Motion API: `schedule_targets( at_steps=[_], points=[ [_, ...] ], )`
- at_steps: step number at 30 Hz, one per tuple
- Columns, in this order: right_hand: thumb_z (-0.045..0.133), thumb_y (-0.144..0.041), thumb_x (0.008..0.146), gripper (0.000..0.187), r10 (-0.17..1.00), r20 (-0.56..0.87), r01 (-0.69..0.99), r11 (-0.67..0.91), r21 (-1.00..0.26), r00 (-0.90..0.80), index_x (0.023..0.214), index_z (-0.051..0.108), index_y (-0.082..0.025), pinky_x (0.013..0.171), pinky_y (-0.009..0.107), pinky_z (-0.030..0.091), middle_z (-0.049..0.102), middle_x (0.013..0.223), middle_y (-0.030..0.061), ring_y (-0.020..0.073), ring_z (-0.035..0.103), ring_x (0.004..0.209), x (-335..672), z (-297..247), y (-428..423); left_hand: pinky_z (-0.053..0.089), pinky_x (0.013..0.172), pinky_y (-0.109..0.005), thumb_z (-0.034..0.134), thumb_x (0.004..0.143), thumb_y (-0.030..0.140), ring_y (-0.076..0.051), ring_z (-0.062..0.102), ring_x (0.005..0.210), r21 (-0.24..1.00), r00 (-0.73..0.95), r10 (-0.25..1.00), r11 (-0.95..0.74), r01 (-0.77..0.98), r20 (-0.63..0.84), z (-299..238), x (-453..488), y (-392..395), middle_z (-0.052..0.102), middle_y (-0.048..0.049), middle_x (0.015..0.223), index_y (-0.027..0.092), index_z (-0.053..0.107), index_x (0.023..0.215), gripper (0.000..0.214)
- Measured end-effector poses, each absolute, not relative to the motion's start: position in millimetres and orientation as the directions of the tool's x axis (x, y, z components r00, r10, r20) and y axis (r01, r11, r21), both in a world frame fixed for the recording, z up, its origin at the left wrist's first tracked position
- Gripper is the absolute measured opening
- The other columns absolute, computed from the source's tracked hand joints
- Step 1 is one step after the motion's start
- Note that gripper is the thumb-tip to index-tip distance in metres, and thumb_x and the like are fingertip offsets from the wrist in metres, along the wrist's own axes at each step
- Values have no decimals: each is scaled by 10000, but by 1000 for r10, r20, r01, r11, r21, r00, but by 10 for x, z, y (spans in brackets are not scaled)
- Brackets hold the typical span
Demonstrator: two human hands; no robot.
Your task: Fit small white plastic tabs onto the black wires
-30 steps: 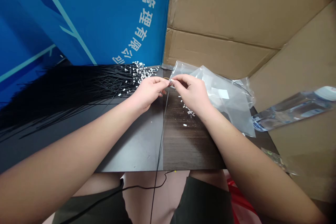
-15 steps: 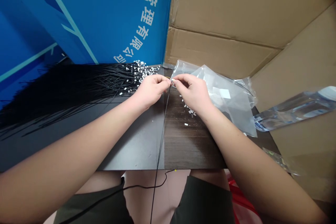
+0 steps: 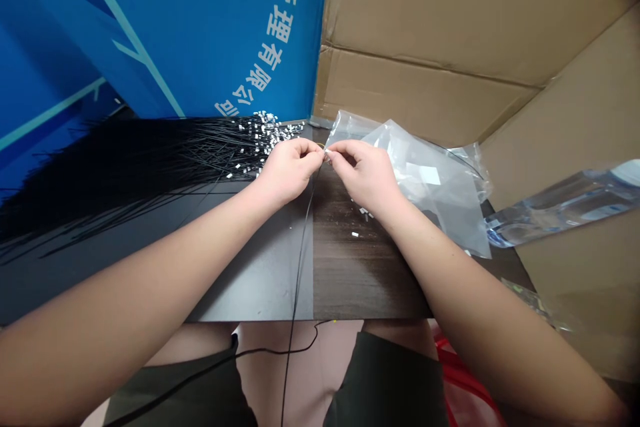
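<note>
My left hand [image 3: 287, 170] and my right hand [image 3: 366, 173] meet fingertip to fingertip over the dark table [image 3: 260, 273], both pinched. Between them they grip the top end of one thin black cord [image 3: 300, 260], which hangs down past the table's front edge to my lap. My right fingers also pinch a tiny white piece at the cord's tip. A large pile of black cords with white tips [image 3: 125, 167] lies to the left of my left hand. Several loose small white pieces [image 3: 361, 213] lie on the table under my right wrist.
Clear plastic bags [image 3: 435, 187] lie right of my right hand. A clear plastic bottle [image 3: 565, 203] lies on its side at the right. A blue printed panel [image 3: 200, 33] and cardboard walls [image 3: 450, 33] close the back and right. A black cable [image 3: 200, 377] crosses my lap.
The hands have hardly moved. The hanging cord has swung slightly to the left at its lower end.
</note>
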State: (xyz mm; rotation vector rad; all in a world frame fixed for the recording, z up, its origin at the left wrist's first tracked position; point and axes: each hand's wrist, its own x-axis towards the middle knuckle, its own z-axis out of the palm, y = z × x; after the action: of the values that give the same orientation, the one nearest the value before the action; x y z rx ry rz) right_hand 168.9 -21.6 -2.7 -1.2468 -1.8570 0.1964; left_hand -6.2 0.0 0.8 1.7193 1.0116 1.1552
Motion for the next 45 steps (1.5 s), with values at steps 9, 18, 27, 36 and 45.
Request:
schedule_targets(
  at_steps=[9, 18, 27, 36, 45],
  points=[
    [597, -222, 978, 196, 783, 599, 721, 512, -467, -168, 971, 792, -238, 892, 384, 535, 824, 1005, 41, 243, 733, 953, 1682, -21, -226, 353, 680, -316, 651, 813, 274, -152, 463, 685, 921, 243, 924, -343, 185, 296, 36, -52, -29, 566, -2, 687, 183, 641, 690, 153],
    [525, -222, 1011, 245, 775, 586, 794, 501, -345, -234, 1027, 770, -220, 861, 380, 506, 808, 1059, 84, 266, 716, 1011, 1661, 7, -264, 321, 641, -315, 634, 779, 232, -145, 439, 662, 939, 204, 939, -309, 153, 276, 35, -33, -41, 551, -9, 661, 187, 610, 624, 163],
    [493, -232, 1033, 275, 783, 566, 837, 474, -273, -258, 1079, 762, -193, 852, 393, 497, 792, 1078, 121, 292, 706, 1017, 1623, -3, -277, 296, 628, -318, 636, 769, 208, -134, 408, 642, 947, 167, 949, -292, 133, 269, 19, -20, -51, 517, 2, 632, 191, 580, 594, 184],
    [505, -215, 1010, 255, 773, 604, 812, 474, -342, -196, 1019, 760, -211, 872, 391, 501, 798, 1052, 103, 275, 702, 1005, 1655, -10, -266, 293, 592, -309, 689, 796, 299, -129, 410, 599, 951, 203, 957, -246, 187, 208, 71, -32, -63, 505, 5, 588, 194, 579, 586, 260],
    [521, -212, 1015, 244, 782, 590, 815, 467, -343, -199, 1025, 765, -207, 875, 393, 499, 806, 1072, 103, 282, 710, 1016, 1640, -19, -275, 286, 602, -309, 675, 791, 273, -125, 394, 610, 951, 215, 951, -262, 164, 224, 45, -32, -48, 496, 16, 602, 188, 610, 629, 194]
  ],
)
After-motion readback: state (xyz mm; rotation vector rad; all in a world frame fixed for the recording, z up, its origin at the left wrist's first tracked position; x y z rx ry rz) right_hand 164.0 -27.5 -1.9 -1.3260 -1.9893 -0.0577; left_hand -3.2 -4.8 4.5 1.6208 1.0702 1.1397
